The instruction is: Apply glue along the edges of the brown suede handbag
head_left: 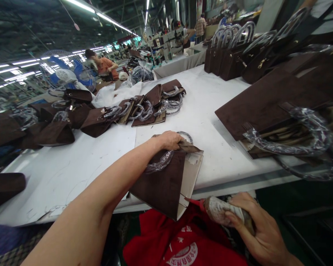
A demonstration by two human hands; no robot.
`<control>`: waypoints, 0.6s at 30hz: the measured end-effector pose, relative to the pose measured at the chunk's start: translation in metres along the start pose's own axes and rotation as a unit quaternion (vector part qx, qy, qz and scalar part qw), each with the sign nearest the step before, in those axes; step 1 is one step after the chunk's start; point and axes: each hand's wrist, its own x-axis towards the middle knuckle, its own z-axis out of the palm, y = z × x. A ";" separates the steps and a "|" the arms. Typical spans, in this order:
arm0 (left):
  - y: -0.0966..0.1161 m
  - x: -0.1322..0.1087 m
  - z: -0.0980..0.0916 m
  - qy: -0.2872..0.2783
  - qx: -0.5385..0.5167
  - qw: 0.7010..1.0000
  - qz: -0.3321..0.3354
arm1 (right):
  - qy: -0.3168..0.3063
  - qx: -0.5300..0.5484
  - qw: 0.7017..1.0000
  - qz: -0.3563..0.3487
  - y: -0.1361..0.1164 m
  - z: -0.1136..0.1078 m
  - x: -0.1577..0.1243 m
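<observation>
My left hand (171,140) is closed on the top edge of a dark brown handbag (161,184), gripping its loose lining. The bag leans over the table's front edge, its pale open side (190,177) facing right. A plastic-wrapped handle (161,162) loops out below my left wrist. In my right hand (258,225) is a whitish, stained squeeze bottle (224,211), held on its side. Its red nozzle (194,201) points left, close to the lower pale edge of the bag; whether it touches I cannot tell.
Several brown handbags (97,120) lie in a row across the white table (111,155). A pile of larger bag pieces (277,96) is at the right, with finished-looking bags (224,61) standing behind. A fan (66,72) and another person (107,66) are beyond the table.
</observation>
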 end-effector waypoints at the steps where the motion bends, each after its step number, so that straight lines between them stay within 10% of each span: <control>1: -0.001 -0.003 -0.002 0.006 0.002 1.000 -0.002 | 0.001 0.002 1.000 0.005 0.000 0.000 0.001; 12: -0.020 -0.062 -0.082 0.120 0.045 0.991 -0.049 | 0.075 -0.036 0.997 0.002 0.027 0.003 0.029; 18: -0.005 -0.077 -0.071 0.221 0.110 0.964 -0.103 | 0.114 -0.049 0.992 0.021 0.045 0.005 0.043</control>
